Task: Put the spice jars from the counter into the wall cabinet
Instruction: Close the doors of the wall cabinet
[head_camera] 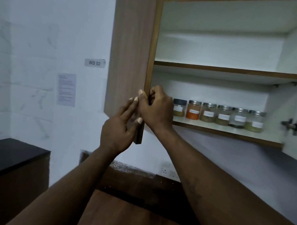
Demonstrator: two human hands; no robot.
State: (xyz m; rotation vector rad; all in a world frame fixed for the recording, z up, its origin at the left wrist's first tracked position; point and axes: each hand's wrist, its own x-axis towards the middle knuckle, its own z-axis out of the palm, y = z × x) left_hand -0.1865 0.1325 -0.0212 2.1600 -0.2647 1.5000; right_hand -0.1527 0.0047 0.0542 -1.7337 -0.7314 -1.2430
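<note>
Spice jars [223,115] are in neither hand: the right hand [156,109] curls round the free edge of the cabinet door [130,48], and the left hand [119,129], at seven o'clock of it, lays straight fingers [131,104] on the outer face. Six stand in a row on the lower shelf [228,133], at three o'clock. Swing the door slowly (closing seems the step), freeing the right hand before it meets the frame.

Setting: kitchen, apparently run as a numbered work station. Right of the right hand [156,109]: wood-laminate wall cabinet [228,71] with white shelves, and a row of labelled spice jars [217,114] on the lower one. Left of the left hand [119,129]: marble-look wall tiles [31,66], "WS 02" label [94,63], printed sheet [66,89]. Below-left: black countertop [5,155]. Below the hands: wall socket [165,171].
</note>
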